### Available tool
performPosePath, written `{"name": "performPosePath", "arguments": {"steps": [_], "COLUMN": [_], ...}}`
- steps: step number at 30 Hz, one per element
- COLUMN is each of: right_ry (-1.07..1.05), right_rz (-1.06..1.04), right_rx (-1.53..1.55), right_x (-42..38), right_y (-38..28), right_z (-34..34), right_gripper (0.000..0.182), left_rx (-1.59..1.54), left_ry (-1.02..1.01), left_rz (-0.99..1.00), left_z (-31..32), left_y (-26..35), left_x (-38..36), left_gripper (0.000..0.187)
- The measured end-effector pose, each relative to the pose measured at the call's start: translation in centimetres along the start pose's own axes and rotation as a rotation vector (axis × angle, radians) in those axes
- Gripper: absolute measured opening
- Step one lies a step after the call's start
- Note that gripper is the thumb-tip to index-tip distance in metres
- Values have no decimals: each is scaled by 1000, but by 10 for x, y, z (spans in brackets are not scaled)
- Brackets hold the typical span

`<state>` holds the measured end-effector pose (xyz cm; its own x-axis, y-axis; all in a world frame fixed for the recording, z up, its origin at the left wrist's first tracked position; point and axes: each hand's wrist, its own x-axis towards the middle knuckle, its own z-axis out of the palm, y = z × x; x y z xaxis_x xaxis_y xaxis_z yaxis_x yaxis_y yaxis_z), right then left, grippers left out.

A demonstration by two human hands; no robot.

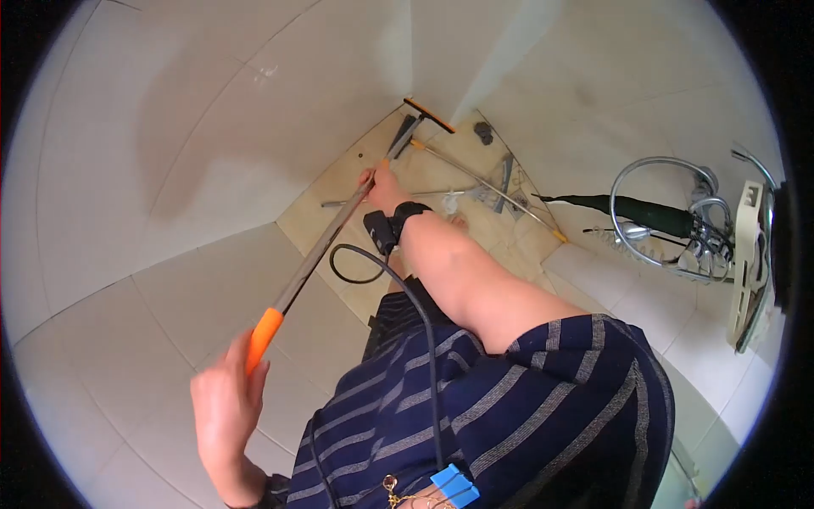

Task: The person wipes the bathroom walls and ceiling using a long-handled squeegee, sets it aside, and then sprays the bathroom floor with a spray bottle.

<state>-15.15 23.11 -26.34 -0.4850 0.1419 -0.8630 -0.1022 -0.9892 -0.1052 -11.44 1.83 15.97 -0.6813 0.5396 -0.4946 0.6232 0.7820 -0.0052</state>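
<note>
A long metal pole (pixel 326 240) with an orange grip slants from lower left up to the far corner, where a squeegee head (pixel 430 115) with an orange and black blade sits at its end. My left hand (pixel 227 394) is wrapped round the orange grip. Farther up, my right hand (pixel 379 185) closes round the pole near its upper end; a black band with a small box (pixel 386 231) is on that wrist, and a black cable runs from it.
Another pole with orange ends (pixel 483 182) lies on the beige floor (pixel 318 204) beside a thin metal rod and grey brackets. A dark clump (pixel 483 132) lies by the right wall. Shower fittings with a coiled hose (pixel 632 170) and a white rack (pixel 746 271) stand at the right.
</note>
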Motion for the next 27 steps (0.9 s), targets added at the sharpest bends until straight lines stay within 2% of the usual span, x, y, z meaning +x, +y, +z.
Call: {"name": "performPosePath", "arguments": {"steps": [1,2,3,6,8,9,10,12,13,17,20,24,26,27], "right_ry": [13,23,20,50,103,60,57,170,130,91,34,-23,-75,-87], "right_rz": [0,-8,-12,12,-76,-153,-154,18,6,-30,-59,-3,22,76], "right_rx": [108,221,229,276,-57,-203,-207,69,-96,21,-25,-14,-9,68], "right_x": [6,13,18,27,18,30,42,61,30,56,57,48,36,26], "right_y": [2,3,6,11,4,2,-5,-24,-34,-38,-24,5,18,26], "right_z": [3,6,6,-8,-18,-29,-33,-35,-22,-29,-38,-43,-46,-46], "right_gripper": [14,16,16,18,19,25,25,28,22,20,24,27,28,29], "left_rx": [3,11,19,57,40,22,19,14,39,251,223,177,-55,-59], "left_ry": [-7,56,121,159,126,94,97,85,110,174,182,165,28,32], "left_rz": [-6,75,161,226,240,248,245,270,302,349,377,339,161,161], "left_z": [9,24,36,51,58,64,71,87,94,105,112,128,135,139], "left_y": [-1,-3,-4,6,13,14,17,24,28,39,21,-2,-13,-19], "left_x": [9,22,35,60,76,80,83,92,95,99,88,53,38,37], "left_gripper": [37,36,36,30,30,30,30,28,28,23,20,22,27,27]}}
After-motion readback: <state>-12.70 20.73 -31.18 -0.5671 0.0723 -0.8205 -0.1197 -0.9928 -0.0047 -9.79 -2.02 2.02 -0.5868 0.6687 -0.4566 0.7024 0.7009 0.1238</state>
